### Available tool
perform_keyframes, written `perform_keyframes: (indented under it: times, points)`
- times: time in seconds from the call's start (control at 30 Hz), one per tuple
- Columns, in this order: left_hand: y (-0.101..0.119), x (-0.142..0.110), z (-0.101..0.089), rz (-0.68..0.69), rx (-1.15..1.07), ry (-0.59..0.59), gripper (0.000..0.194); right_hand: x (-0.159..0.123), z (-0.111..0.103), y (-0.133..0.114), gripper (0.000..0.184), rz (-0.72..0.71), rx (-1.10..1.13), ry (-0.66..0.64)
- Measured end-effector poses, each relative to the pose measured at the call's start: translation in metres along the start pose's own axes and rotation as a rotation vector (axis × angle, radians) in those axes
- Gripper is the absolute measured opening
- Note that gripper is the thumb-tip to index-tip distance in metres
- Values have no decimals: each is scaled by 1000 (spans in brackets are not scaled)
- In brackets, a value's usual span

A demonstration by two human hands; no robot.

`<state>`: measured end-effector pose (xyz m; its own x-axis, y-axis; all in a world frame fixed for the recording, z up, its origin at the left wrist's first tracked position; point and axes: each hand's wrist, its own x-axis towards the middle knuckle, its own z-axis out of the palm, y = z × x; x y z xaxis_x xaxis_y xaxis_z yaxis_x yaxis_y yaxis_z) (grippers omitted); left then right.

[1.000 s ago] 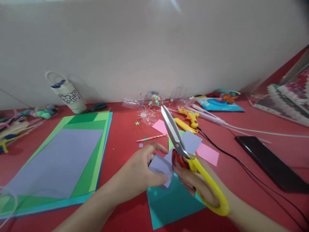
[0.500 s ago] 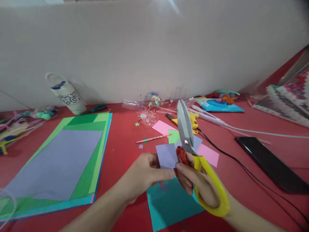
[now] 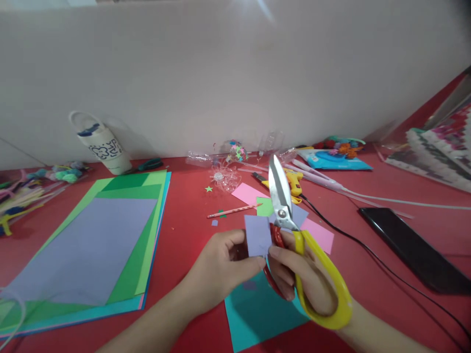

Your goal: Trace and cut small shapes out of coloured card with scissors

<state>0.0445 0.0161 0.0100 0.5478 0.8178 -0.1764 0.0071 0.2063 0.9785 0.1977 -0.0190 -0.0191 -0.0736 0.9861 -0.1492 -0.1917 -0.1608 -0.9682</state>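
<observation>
Purple paper (image 3: 256, 234) is up, centre stage between the hands! Left hand (image 3: 230, 264) pinches its left and near edges; right hand (image 3: 296, 269) nips the right edge, scissors (image 3: 281, 193) looped over it, blades pointing far and looking closed. Here's the danger, I'd say: one twist of that loaded right hand could swing the blades into the paper, while a slack pinch could drop it onto the teal sheet (image 3: 263, 321).

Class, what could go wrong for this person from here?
The right hand holds scissors and pinches the small purple paper too, so the paper might slip. The bare blades could nick a finger of the left hand. The cord from the glue gun runs near the right arm, which might snag it.
</observation>
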Motion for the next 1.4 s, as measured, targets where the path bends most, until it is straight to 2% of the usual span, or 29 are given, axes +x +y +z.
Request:
perform_keyframes:
  times: [0.1, 0.23, 0.37, 0.47, 0.53, 0.63, 0.8, 0.93, 1.23, 1.4]
  points:
    - [-4, 1, -1, -80, -69, 10, 18, -1, -3, 7, 45, -61, -88, 66]
    - [-2, 3, -1, -106, -80, 117, 13, -5, -5, 8, 44, -117, -248, 85]
    - [11, 2, -14, 20, -59, 252, 4, -7, -8, -1, 44, -217, -297, -37]
    - [24, -1, -31, 124, -58, 329, 7, -5, -12, -3, 45, -274, -379, -129]
    - [32, -4, -41, 171, -55, 371, 9, -3, -14, -2, 45, -253, -427, -167]
    - [40, -6, -48, 209, -66, 413, 8, -1, -14, -1, 42, -126, -453, -272]
    - [39, -5, -48, 200, -28, 378, 8, -5, -13, 0, 36, -33, -466, -378]
    - [38, -7, -46, 180, 34, 343, 10, -8, -14, 3, 42, 24, -430, -418]
    - [44, -10, -45, 115, 122, 356, 14, -6, -11, 3, 50, -33, -383, -398]
    - [44, -9, -44, 96, 146, 362, 12, -4, -14, 14, 48, -33, -413, -357]
